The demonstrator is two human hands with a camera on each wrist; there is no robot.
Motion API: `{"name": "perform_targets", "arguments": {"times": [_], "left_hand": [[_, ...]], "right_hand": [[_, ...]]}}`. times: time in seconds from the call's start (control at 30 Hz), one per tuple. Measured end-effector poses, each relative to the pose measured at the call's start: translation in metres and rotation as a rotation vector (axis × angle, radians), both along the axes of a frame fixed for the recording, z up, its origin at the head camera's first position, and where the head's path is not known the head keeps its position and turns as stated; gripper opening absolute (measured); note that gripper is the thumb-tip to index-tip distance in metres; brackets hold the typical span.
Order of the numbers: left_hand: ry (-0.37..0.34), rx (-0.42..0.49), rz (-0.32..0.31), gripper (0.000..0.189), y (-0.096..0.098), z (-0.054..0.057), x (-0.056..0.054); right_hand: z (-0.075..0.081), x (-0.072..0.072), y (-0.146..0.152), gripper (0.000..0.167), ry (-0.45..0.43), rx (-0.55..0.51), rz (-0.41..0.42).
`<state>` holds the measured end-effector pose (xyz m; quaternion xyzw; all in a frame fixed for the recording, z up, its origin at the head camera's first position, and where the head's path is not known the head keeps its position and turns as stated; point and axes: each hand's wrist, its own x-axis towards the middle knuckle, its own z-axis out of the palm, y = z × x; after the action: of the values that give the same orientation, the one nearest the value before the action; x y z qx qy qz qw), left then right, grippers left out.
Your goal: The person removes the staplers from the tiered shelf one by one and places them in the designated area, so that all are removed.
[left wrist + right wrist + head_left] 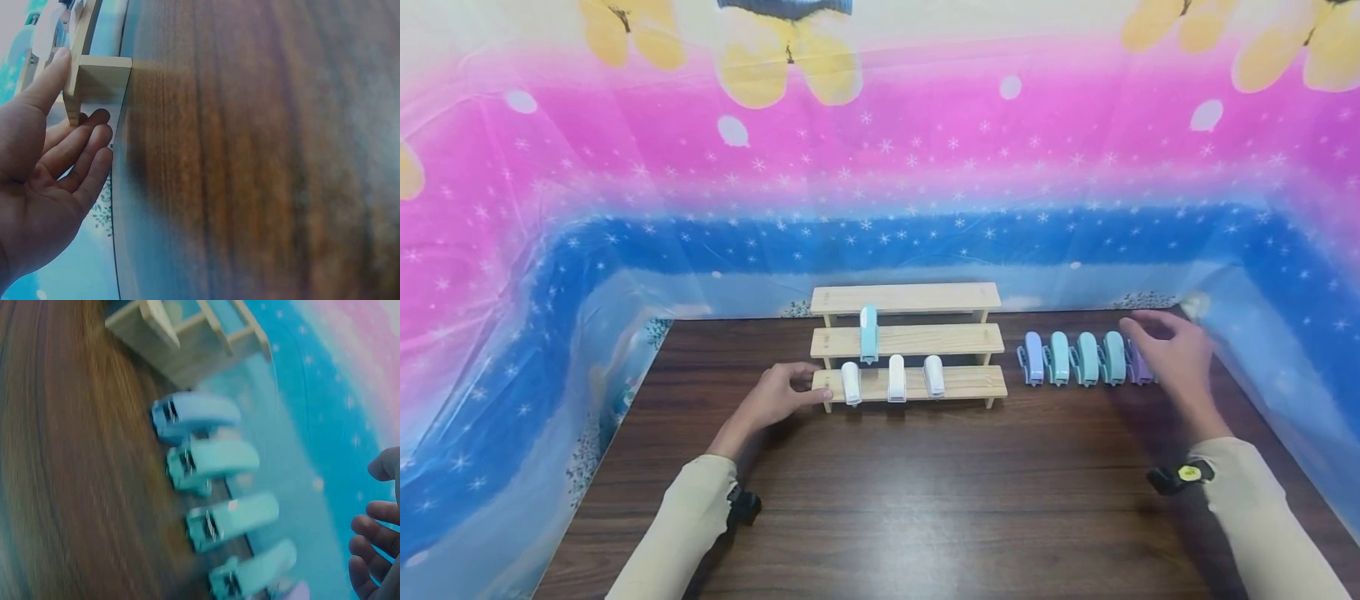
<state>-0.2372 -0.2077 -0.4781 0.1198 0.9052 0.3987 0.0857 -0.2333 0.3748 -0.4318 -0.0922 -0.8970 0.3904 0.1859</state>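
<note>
My left hand (778, 396) pinches the left end of the lowest board of a wooden three-step stand (951, 339), thumb on top. In the left wrist view, the fingers (81, 153) lie under that board. Three white staplers (897, 379) stand on the lowest step, and a teal stapler (868, 333) on the middle one. My right hand (1176, 354) hovers over the right end of a stapler row, partly hiding a purple stapler (1138, 368). Nothing shows between its loosely bent fingers (375, 531) in the right wrist view.
Right of the stand, a lavender stapler (1033, 358) and three teal staplers (1086, 358) line up beside the purple one. They stand on a dark wooden table (895, 500). A patterned cloth (925, 167) rises behind the table and along its sides.
</note>
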Motion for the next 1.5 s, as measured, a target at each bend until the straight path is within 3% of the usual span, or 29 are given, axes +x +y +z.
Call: {"name": "perform_targets", "arguments": {"times": [0.27,0.7,1.03,1.5], "left_hand": [[0.004,0.002,0.004,0.059,0.000,0.000,0.000],[0.010,-0.002,0.007,0.056,0.000,0.000,0.000],[-0.001,0.001,0.009,0.057,0.000,-0.001,0.000],[0.008,0.007,-0.003,0.058,-0.001,-0.002,0.001]], "right_hand": [[0.015,0.001,-0.041,0.057,0.039,0.046,0.060],[0.039,-0.002,-0.100,0.056,0.091,0.043,0.246],[0.041,-0.014,-0.144,0.047,0.078,0.009,0.359],[0.040,-0.018,-0.211,0.051,0.063,-0.040,0.542]]}}
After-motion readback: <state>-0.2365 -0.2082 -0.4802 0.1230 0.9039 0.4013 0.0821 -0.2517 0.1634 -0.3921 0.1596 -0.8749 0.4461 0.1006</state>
